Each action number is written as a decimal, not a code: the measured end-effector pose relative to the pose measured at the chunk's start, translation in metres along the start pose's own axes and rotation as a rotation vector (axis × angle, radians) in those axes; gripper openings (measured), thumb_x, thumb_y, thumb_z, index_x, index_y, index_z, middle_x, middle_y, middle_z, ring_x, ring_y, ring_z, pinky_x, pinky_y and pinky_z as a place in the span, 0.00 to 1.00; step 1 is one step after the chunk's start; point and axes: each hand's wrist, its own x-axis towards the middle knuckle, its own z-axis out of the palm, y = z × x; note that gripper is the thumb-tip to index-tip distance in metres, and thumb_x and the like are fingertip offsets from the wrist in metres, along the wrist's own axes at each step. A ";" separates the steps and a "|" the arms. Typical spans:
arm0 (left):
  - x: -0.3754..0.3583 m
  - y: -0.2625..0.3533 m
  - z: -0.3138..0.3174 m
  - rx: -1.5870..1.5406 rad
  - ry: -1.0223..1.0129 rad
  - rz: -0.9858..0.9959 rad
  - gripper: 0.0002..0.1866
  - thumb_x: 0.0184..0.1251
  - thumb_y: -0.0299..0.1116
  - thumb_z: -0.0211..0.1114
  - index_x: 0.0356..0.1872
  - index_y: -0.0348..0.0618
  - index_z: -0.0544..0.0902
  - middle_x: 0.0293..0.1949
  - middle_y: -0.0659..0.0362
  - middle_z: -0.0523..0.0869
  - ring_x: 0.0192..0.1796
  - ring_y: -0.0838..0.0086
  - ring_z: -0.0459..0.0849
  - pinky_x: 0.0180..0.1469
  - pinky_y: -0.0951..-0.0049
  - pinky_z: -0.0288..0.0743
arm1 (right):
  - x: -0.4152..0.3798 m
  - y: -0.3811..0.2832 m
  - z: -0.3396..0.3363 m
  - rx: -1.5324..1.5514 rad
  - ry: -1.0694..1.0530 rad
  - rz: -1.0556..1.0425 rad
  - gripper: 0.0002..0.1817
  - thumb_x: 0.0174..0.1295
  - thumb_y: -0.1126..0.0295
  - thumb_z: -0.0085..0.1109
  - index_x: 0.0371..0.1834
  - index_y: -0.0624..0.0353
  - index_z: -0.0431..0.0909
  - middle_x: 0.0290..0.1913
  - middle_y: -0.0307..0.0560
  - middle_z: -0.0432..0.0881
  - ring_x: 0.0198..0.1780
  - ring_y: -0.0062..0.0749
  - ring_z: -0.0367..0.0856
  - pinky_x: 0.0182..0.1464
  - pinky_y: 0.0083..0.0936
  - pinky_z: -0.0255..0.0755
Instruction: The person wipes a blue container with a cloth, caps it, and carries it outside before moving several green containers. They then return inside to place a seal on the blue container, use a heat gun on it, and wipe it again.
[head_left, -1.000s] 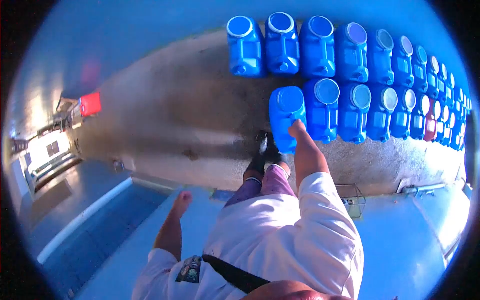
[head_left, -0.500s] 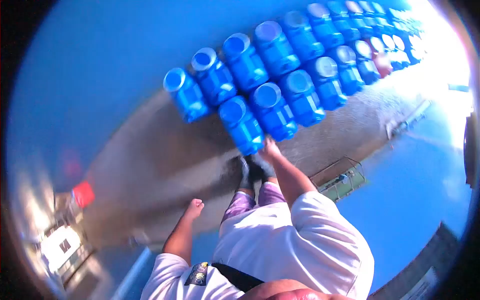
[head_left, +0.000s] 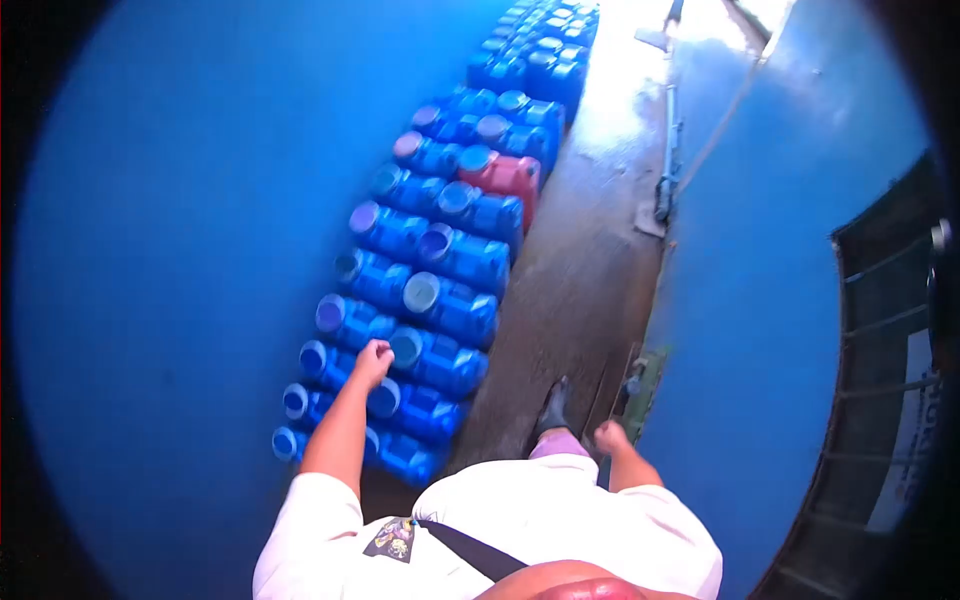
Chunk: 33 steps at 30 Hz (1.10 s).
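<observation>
Rows of blue plastic drums (head_left: 455, 308) with round screw lids stand close together on the left. My left hand (head_left: 374, 363) is over them, its fingers curled in with nothing visible inside. In this view it overlaps the gap beside one drum's pale lid (head_left: 406, 346). Low on the right, my right hand (head_left: 611, 437) hangs beside my body, fingers bent inward and nothing showing in them. A single red drum (head_left: 503, 176) stands among the blue ones farther up the row.
A wet, dark floor (head_left: 560, 270) runs as a walkway right of the drums, with my boot (head_left: 555, 405) on it. Blue walls (head_left: 180, 250) flank both sides. A green metal frame (head_left: 645, 385) and a pipe (head_left: 668, 140) stand along the right wall.
My view has swung right along the row. My right hand has left the nearest drum and dropped to my side; my left hand has moved forward over the drums.
</observation>
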 end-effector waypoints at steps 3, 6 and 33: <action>0.046 0.069 0.071 -0.024 -0.152 0.129 0.19 0.62 0.39 0.66 0.50 0.40 0.79 0.45 0.52 0.85 0.48 0.66 0.83 0.53 0.66 0.76 | -0.007 0.012 -0.049 -0.344 -0.184 0.097 0.18 0.55 0.59 0.61 0.37 0.64 0.84 0.44 0.55 0.85 0.43 0.44 0.84 0.46 0.41 0.76; 0.065 0.139 0.121 0.011 -0.529 -0.001 0.22 0.61 0.40 0.67 0.53 0.40 0.78 0.47 0.52 0.85 0.51 0.65 0.83 0.55 0.65 0.76 | 0.001 -0.023 -0.125 -0.297 -0.337 0.210 0.24 0.58 0.56 0.63 0.54 0.57 0.81 0.58 0.54 0.80 0.63 0.46 0.76 0.62 0.38 0.70; 0.902 0.802 0.393 0.193 -0.553 0.452 0.20 0.62 0.39 0.65 0.51 0.38 0.79 0.45 0.49 0.86 0.49 0.63 0.84 0.53 0.66 0.77 | 0.539 -0.250 -0.631 0.312 0.324 0.216 0.10 0.53 0.65 0.59 0.27 0.60 0.85 0.20 0.48 0.82 0.25 0.32 0.82 0.32 0.33 0.76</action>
